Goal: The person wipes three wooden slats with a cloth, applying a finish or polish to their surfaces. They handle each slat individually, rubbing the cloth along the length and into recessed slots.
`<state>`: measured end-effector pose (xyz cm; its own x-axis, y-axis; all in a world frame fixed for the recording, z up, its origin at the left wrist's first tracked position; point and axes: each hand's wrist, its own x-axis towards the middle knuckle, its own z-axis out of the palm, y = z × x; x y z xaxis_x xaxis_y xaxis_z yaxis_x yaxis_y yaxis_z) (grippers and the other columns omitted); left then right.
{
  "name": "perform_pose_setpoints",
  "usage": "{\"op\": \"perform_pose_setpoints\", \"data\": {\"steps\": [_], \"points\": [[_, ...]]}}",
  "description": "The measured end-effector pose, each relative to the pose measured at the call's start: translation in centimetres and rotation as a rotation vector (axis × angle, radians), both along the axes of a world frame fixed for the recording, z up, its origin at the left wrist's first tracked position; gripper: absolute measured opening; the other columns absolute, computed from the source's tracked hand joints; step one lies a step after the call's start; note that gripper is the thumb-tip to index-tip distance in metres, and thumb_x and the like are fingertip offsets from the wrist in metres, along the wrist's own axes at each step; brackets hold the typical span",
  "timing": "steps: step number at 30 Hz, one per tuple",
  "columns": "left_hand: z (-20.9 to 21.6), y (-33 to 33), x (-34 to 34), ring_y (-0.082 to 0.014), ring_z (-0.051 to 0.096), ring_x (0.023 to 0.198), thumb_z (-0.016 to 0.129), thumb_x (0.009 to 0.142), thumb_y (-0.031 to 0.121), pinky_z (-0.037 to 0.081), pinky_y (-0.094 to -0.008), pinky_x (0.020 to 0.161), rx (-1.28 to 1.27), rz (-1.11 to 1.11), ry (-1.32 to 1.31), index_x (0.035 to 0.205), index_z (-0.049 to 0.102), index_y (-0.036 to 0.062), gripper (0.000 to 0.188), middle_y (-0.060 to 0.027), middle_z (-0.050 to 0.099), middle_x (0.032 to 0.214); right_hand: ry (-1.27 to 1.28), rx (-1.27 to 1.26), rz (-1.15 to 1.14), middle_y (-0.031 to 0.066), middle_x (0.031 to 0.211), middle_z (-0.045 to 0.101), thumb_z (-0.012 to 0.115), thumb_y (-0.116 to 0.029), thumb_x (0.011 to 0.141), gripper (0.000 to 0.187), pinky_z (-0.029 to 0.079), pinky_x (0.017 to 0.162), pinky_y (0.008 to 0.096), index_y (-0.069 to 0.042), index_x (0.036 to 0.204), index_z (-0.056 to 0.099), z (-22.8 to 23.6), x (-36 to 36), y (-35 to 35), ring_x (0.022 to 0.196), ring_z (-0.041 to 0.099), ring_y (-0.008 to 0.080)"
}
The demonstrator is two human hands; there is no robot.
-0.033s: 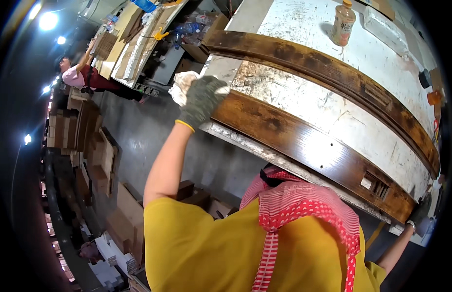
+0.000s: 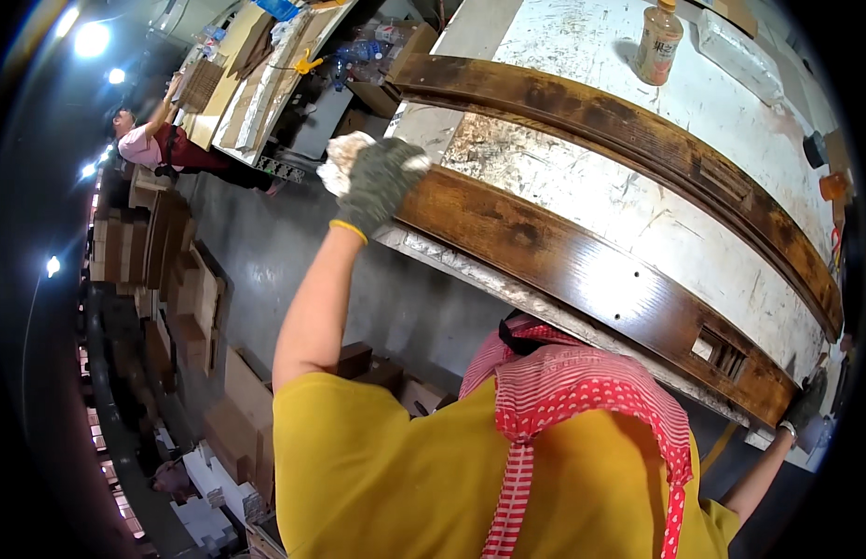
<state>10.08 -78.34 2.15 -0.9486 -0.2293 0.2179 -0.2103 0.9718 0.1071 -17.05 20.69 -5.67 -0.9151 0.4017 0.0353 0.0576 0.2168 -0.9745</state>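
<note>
A dark brown stained wooden board (image 2: 535, 244) lies along the near edge of the worktable, with small holes and a rectangular slotted cut-out towards its right end. At its left end is my left hand (image 2: 381, 182) in a dark green patterned glove with a yellow cuff, closed around a crumpled white rag (image 2: 342, 160). My right hand (image 2: 807, 402), in a dark glove, is at the board's right end; its fingers are too dim and small to make out. A second brown board (image 2: 600, 126), with streaky stain, lies farther back on the table.
The white worktable (image 2: 656, 224) is scuffed and stained. A drink bottle (image 2: 658, 45) stands at the back beside a wrapped white block (image 2: 738, 58). Far left, a person (image 2: 158, 144) works at another bench. Wooden parts (image 2: 195, 303) are stacked on the floor at left.
My left hand and the rag have shifted slightly to the left at the board's left end. My right hand has stayed in place.
</note>
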Motion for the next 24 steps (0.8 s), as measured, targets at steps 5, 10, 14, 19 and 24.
{"op": "perform_pose_setpoints", "data": {"steps": [5,10,14,19,24], "points": [[0.9,-10.8,2.9,-0.0351,0.061,0.118,0.061,0.094,0.035,0.047,-0.0427,0.102,0.018,0.381,-0.172,0.121,0.068,0.0109,0.036,-0.0168,0.067,0.123,0.001,-0.132,0.030,0.0082,0.139,0.059,0.056,-0.025,0.103,0.042,0.040,0.109,0.0350,-0.005,0.140,0.056,0.6,0.5,-1.1,0.127,0.054,0.0203],[4.4,-14.1,4.5,-0.0413,0.061,0.120,0.059,0.098,0.045,0.046,-0.0415,0.104,0.172,0.660,0.406,0.133,0.061,0.0050,0.053,-0.0251,0.065,0.127,-0.017,0.092,-0.008,0.0074,0.146,0.054,0.053,-0.030,0.105,0.048,0.039,0.110,0.0350,-0.004,0.145,0.052,0.8,0.8,-1.8,0.131,0.051,0.0200],[5.1,-9.3,2.4,-0.0304,0.046,0.140,0.050,0.104,0.030,0.036,-0.0391,0.116,0.845,0.459,0.664,0.148,0.046,0.0010,0.053,-0.0196,0.047,0.153,-0.047,0.109,-0.022,0.0094,0.150,0.050,0.049,-0.031,0.106,0.048,0.040,0.109,0.0351,-0.002,0.145,0.052,0.6,0.4,-1.3,0.133,0.050,0.0214],[1.2,-1.6,0.8,-0.0301,0.043,0.139,0.044,0.103,0.022,0.029,-0.0391,0.120,-0.500,0.259,-0.308,0.145,0.050,0.0075,0.045,-0.0124,0.049,0.150,0.029,0.284,0.046,0.0108,0.146,0.054,0.050,-0.023,0.105,0.044,0.041,0.109,0.0343,-0.001,0.142,0.055,-0.3,0.0,0.3,0.131,0.052,0.0212],[0.6,1.1,-0.7,-0.0361,0.058,0.115,0.054,0.102,0.031,0.044,-0.0455,0.101,0.161,0.282,0.045,0.127,0.063,0.0070,0.036,-0.0183,0.065,0.122,0.106,0.477,0.056,0.0093,0.143,0.057,0.054,-0.017,0.102,0.041,0.047,0.102,0.0305,-0.003,0.140,0.057,-1.2,0.6,1.2,0.128,0.055,0.0194]]}}
